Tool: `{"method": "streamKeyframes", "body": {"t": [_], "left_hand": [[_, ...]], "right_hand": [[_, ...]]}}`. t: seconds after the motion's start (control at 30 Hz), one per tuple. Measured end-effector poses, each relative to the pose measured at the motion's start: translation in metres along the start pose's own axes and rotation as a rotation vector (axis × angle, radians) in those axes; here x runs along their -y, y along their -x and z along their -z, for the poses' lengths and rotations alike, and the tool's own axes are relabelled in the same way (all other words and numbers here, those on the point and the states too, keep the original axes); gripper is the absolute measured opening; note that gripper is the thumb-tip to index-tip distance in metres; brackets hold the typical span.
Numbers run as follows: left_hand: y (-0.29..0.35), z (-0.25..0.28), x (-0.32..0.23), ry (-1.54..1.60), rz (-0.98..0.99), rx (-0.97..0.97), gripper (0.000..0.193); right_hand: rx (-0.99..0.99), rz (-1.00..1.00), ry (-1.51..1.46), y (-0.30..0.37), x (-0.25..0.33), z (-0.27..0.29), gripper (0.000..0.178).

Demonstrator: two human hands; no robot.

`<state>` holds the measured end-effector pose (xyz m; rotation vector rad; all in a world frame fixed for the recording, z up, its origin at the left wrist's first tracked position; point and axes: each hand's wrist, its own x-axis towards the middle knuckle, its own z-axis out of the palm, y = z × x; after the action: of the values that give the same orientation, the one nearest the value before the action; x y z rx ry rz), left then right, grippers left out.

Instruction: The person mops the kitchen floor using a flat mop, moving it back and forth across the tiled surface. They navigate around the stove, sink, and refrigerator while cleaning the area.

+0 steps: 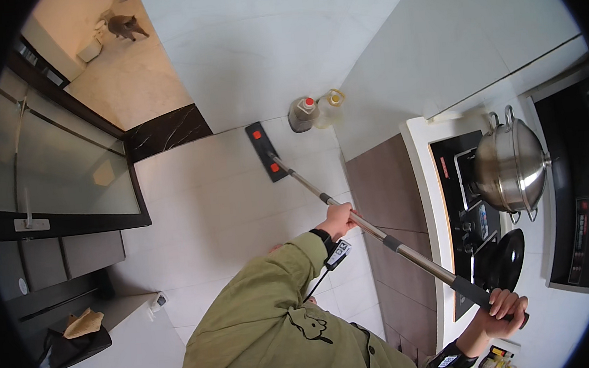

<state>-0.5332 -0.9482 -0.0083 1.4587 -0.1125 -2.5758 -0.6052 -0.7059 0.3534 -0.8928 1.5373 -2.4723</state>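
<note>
While left grip encircles mop pole, right grip clasps handle.

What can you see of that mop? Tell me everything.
The mop has a dark rectangular head with two red patches, a silvery, metallic-looking pole with grey collars and a dark grip. Its head lies on the pale floor near two bottles; the pole slants up. The left hand holds the pole partway along, the right hand the grip's end.
</note>
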Motion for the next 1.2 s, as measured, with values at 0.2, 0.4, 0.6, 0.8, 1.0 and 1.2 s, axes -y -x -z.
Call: {"method": "streamKeyframes", "body": {"t": [0.2, 0.4, 0.6, 0.8, 1.0, 1.2], "left_hand": [[0.023, 0.039, -0.032, 0.044, -0.031, 0.009, 0.007], [0.032, 0.071, -0.04, 0.106, -0.073, -0.117, 0.014], [0.044, 0.145, -0.05, 0.068, -0.085, -0.15, 0.007], [0.039, 0.16, -0.043, 0.001, -0.021, -0.167, 0.009], [0.075, 0.126, 0.049, -0.269, 0.272, 0.04, 0.007], [0.114, 0.098, 0.17, -0.46, 0.453, 0.195, 0.006]], "right_hand": [[0.124, 0.015, -0.035, -0.002, -0.005, -0.044, 0.023], [0.203, -0.046, -0.113, 0.004, -0.016, -0.059, 0.02], [0.303, -0.137, -0.175, 0.038, -0.044, -0.049, 0.017], [0.258, -0.207, -0.143, 0.085, -0.028, -0.029, 0.018], [0.151, -0.008, -0.059, 0.152, 0.076, 0.027, 0.016], [0.019, 0.146, 0.118, 0.274, 0.177, 0.054, 0.026]]}}
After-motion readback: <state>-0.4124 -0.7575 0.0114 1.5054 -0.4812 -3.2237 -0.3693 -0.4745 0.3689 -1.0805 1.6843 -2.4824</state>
